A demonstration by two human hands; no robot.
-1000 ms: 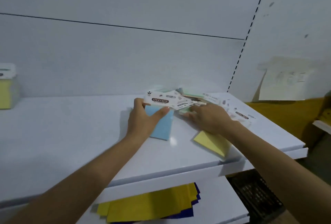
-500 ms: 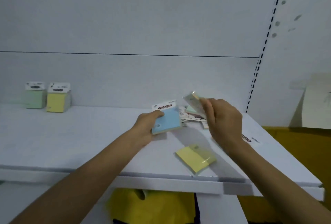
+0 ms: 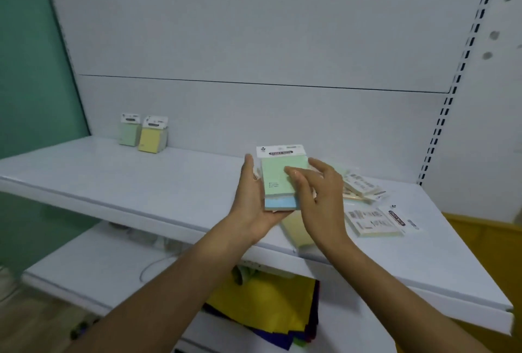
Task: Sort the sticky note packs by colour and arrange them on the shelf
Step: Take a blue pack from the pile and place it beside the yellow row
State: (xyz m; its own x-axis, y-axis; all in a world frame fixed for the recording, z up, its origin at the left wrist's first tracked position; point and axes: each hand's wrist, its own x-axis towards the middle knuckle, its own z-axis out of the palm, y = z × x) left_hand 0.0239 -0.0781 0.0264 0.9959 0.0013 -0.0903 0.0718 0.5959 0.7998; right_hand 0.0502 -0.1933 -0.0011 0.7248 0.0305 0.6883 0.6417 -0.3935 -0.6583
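My left hand (image 3: 252, 203) cradles a blue sticky note pack (image 3: 281, 203) with a green pack (image 3: 278, 174) stacked on top, above the white shelf (image 3: 175, 188). My right hand (image 3: 319, 197) rests its fingers on the green pack's face and right edge. A yellow pack (image 3: 296, 228) lies flat on the shelf below my hands. Several more packs (image 3: 361, 187) lie in a loose pile to the right, and one pack (image 3: 372, 221) lies face down nearer the front. At the back left, a green pack (image 3: 129, 133) and a yellow pack (image 3: 152, 138) stand upright side by side.
A lower shelf (image 3: 93, 270) holds yellow and dark blue sheets (image 3: 268, 307) and a thin cable. A slotted upright (image 3: 452, 92) runs down the back wall at the right. A green panel (image 3: 31, 56) borders the left side.
My right hand brought the green pack over and laid it on the blue pack in my left hand. The view has swung left, showing the two standing packs closer to centre.
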